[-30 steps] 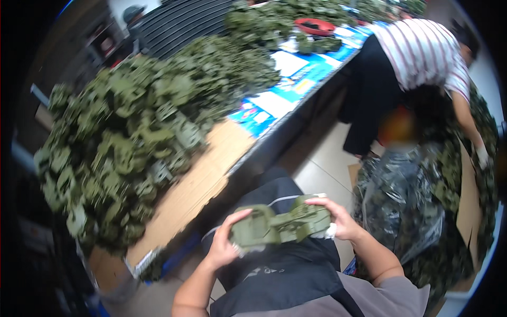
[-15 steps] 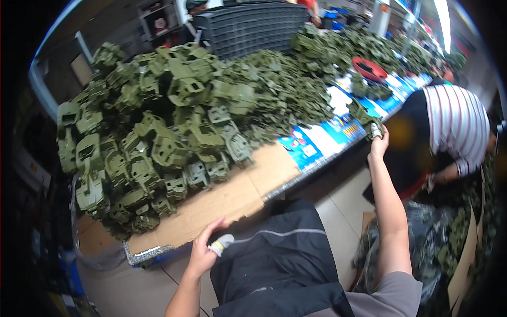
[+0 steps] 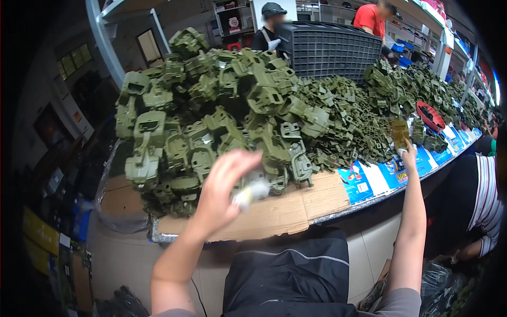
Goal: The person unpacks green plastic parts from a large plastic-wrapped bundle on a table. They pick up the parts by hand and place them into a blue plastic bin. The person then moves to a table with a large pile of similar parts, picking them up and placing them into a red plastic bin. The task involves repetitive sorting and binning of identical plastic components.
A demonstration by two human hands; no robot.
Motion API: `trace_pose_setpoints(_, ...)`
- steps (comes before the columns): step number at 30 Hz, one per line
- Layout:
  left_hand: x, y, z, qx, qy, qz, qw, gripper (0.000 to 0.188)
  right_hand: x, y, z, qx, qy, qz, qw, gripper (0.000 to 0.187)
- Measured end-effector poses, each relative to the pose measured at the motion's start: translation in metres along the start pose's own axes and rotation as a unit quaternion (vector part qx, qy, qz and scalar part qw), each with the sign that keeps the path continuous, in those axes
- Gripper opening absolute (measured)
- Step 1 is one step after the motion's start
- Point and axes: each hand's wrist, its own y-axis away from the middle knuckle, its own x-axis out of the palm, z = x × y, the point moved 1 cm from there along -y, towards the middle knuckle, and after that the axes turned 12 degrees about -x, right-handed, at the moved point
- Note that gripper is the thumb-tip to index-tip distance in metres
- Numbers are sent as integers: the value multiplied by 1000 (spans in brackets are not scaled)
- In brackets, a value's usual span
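My left hand (image 3: 219, 190), blurred by motion, is raised over the table's front edge, before a heap of large green plastic housings (image 3: 179, 142). Its fingers and its white-covered thumb are apart, with nothing between them. Stretched out to the right, my right hand (image 3: 409, 154) has its thumb and fingers at an olive-green plastic part (image 3: 400, 133), which it appears to pinch. The part's lower end is partly hidden by the fingers. Beside it lies a heap of smaller green parts (image 3: 343, 116).
Brown cardboard (image 3: 280, 210) and blue printed sheets (image 3: 364, 182) cover the table's front strip. A black crate (image 3: 335, 55) stands behind the heaps, and a red bowl (image 3: 430, 117) sits at the right. A person in a striped top (image 3: 483, 195) bends at the right; two people stand behind.
My left hand has risen from beside the apron to in front of the large housings. My right hand has gone from the table's edge in over the blue sheets. The view has swung.
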Motion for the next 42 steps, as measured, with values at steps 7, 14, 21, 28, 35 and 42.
trace_pose_setpoints(7,-42,-148,32,-107,-210,-211,948,59,-19,42,32,-37,86,-122,988,40)
trace_pose_setpoints(14,-71,-232,98,-332,-351,-207,850,76,-45,214,163,15,-117,-45,992,28)
trace_pose_setpoints(21,-92,-253,133,-153,-284,-393,861,60,-77,312,161,175,-228,-53,956,35)
trace_pose_setpoints(28,32,-107,-66,9,408,-167,897,55,-95,294,234,111,-527,-42,842,50)
trace_pose_setpoints(35,153,143,-87,54,451,141,880,62,-47,331,321,178,-700,96,685,73)
trace_pose_setpoints(42,146,180,-94,-225,579,281,732,105,-37,382,308,155,-452,37,878,72)
